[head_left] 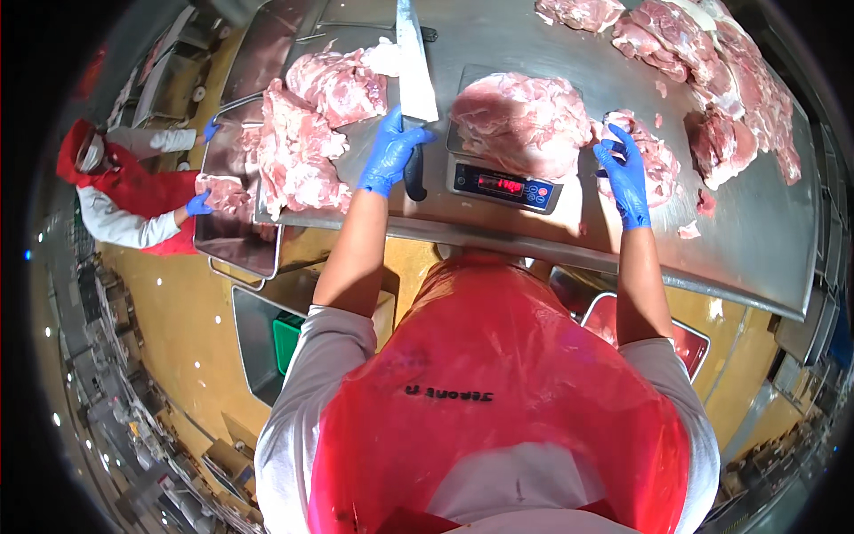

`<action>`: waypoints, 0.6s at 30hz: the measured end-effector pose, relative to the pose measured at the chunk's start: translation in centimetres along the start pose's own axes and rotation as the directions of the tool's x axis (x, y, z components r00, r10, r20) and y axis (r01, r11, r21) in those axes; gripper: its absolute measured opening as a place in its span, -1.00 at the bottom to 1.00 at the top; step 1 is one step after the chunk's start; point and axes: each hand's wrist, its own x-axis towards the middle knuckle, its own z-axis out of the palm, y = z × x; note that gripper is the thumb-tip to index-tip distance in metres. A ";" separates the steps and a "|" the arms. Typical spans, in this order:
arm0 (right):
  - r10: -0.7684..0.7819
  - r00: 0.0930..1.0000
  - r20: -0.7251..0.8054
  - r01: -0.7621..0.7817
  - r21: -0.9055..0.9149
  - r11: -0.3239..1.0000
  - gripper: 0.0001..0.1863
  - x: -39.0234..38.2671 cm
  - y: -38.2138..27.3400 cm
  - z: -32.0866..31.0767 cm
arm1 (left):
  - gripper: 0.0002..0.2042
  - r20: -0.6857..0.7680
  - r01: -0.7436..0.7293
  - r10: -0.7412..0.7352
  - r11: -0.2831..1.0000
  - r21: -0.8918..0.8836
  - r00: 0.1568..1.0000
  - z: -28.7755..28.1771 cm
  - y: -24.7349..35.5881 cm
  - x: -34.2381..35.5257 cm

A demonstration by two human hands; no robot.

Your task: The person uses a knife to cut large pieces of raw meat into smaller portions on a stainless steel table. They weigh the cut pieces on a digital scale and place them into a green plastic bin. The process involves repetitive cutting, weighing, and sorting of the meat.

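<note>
From my end, the left grip (386, 153) is wrapped around the black handle of a knife (416, 76), thumb across it; the other fingers are mostly hidden beneath, and the blade runs away from the grip until the upper edge cuts it off. Behind that blade I make out a dark handle (429, 35), partly covered, so I can't say what it belongs to.

The right grip (626, 173) is half curled, thumb and fingers parted, at the near-left side of a smaller meat piece (656, 162). Its palm faces away from me, so I can't tell whether it has hold of the meat or merely touches it.

Between the two grips a scale (509, 185) takes up the tabletop (756, 236), and the large meat piece (520, 125) on it hides most of the weighing plate. The red display glares too much for me to read surely.

Left of the left grip lies a heap of meat (298, 151); beyond and right of the right grip, a bigger pile (707, 67). Farther left, a co-worker (133, 200) holds a cut over a metal tub (209, 236). Below the right grip, the forearm and the tabletop's edge partly block a container (692, 349).
</note>
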 end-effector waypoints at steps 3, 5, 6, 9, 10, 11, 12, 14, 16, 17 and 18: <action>-0.090 0.987 -0.132 0.085 -0.047 0.995 -0.46 0.3 2.5 -2.2 | -0.56 -0.002 -0.028 0.029 0.988 0.152 1.000 -1.7 0.4 0.1; -0.143 0.974 -0.175 0.126 -0.105 0.986 -0.50 -0.6 1.5 -3.0 | -0.55 -0.027 0.000 0.007 0.971 0.240 1.000 -5.0 -0.2 -1.1; -0.133 0.971 -0.201 0.125 -0.053 0.991 -0.50 -0.9 1.5 -3.4 | -0.53 -0.028 -0.027 0.035 0.973 0.228 0.999 -6.5 -0.9 -1.6; -0.087 0.962 -0.258 0.086 -0.016 0.996 -0.52 -2.7 0.3 -3.5 | -0.54 0.004 -0.021 0.021 0.946 0.324 1.000 -9.2 0.7 -4.1; -0.098 0.965 -0.244 0.101 0.002 0.995 -0.54 -3.1 0.3 -3.2 | -0.55 0.005 0.000 -0.001 0.942 0.336 1.000 -9.9 1.0 -4.7; -0.090 0.970 -0.227 0.092 -0.001 0.996 -0.54 -3.6 0.3 -3.0 | -0.63 -0.027 -0.014 0.023 0.954 0.299 0.999 -9.8 1.3 -5.2; -0.082 0.974 -0.209 0.083 -0.006 0.997 -0.54 -4.2 0.2 -2.8 | -0.62 -0.015 0.010 -0.005 0.945 0.327 1.000 -10.2 1.0 -5.4; -0.114 0.979 -0.166 0.111 -0.028 0.993 -0.54 -4.7 -0.3 -2.0 | -0.59 -0.007 0.037 -0.037 0.920 0.390 0.999 -11.2 1.3 -5.2; -0.144 0.984 -0.106 0.138 -0.057 0.989 -0.54 -4.8 -0.8 -1.2 | -0.64 -0.035 -0.017 0.032 0.928 0.372 0.999 -11.5 0.7 -5.2; -0.151 0.985 -0.078 0.145 -0.074 0.987 -0.55 -4.7 -0.8 -1.0 | -0.63 -0.038 -0.028 0.045 0.928 0.372 0.998 -11.7 -0.1 -4.8; -0.158 0.986 -0.049 0.153 -0.092 0.984 -0.55 -4.7 -0.9 -0.8 | -0.63 -0.041 -0.040 0.059 0.928 0.371 0.997 -11.8 -1.0 -4.5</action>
